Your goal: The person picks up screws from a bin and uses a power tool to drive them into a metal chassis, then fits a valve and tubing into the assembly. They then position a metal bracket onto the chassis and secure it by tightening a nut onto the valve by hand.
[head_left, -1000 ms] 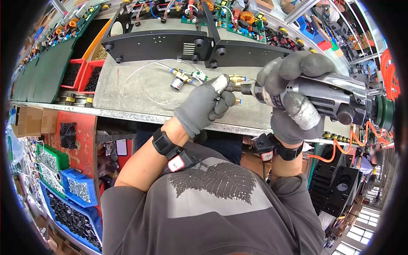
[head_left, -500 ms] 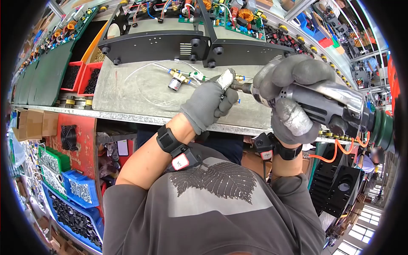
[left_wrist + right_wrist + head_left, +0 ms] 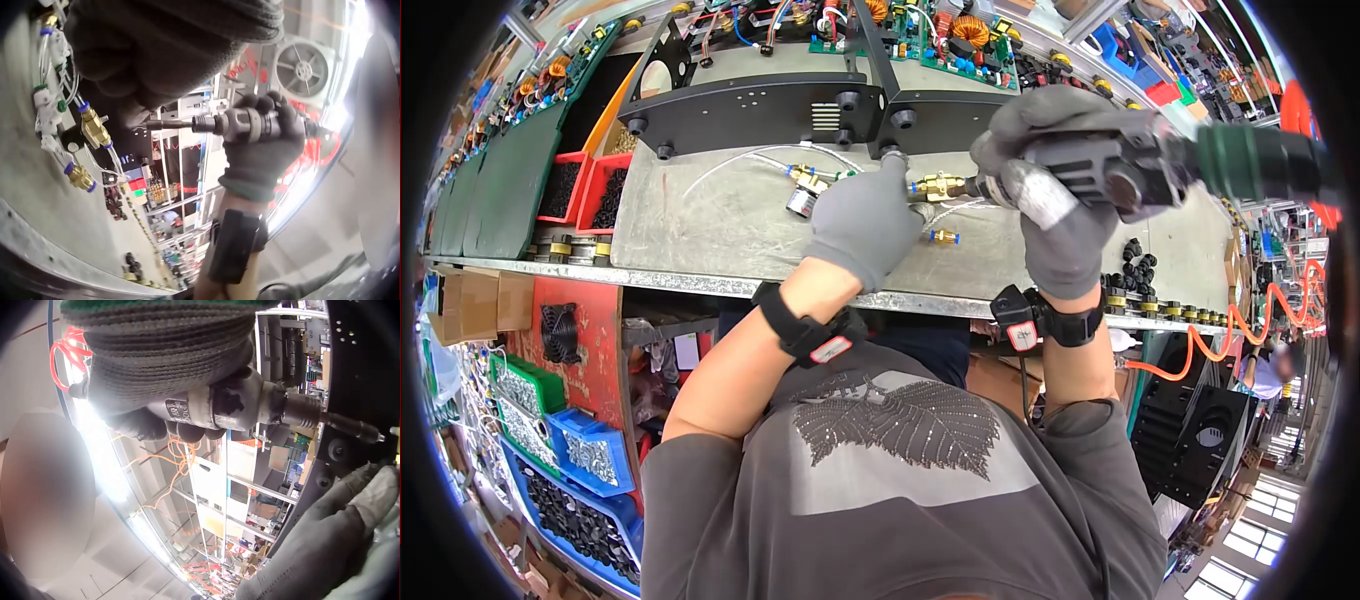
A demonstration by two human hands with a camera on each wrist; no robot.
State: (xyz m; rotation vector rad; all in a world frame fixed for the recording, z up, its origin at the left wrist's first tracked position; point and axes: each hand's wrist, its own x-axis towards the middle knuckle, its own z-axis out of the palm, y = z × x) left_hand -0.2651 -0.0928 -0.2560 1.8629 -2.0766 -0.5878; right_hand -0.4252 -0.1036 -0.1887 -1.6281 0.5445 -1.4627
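Note:
My gloved right hand (image 3: 1065, 235) grips a pneumatic screwdriver (image 3: 1080, 165), its thumb underneath and its fingers over the body. The screwdriver's bit (image 3: 356, 427) points left, with a bright silvery tip. In the head view the tool's front overlaps a brass fitting (image 3: 940, 186) with blue ends. My gloved left hand (image 3: 862, 225) reaches forward, its index finger extended to the lower black foot on a black metal chassis (image 3: 770, 110). Its thumb points right, beside the brass fitting. The other left fingers are hidden under the hand. Another black foot (image 3: 903, 119) shows just above that fingertip.
White tubing and a small gauge-like part (image 3: 802, 200) lie left of the left hand. A loose brass fitting (image 3: 944, 237) lies nearer me. Red bins (image 3: 600, 200) stand at left; circuit boards (image 3: 970, 60) lie behind the chassis. Black parts (image 3: 1135, 268) lie at right.
My left hand has moved from the screwdriver's bit, with thumb and fingers together there, forward and left to the chassis foot. The screwdriver has swung, its rear end rising in view.

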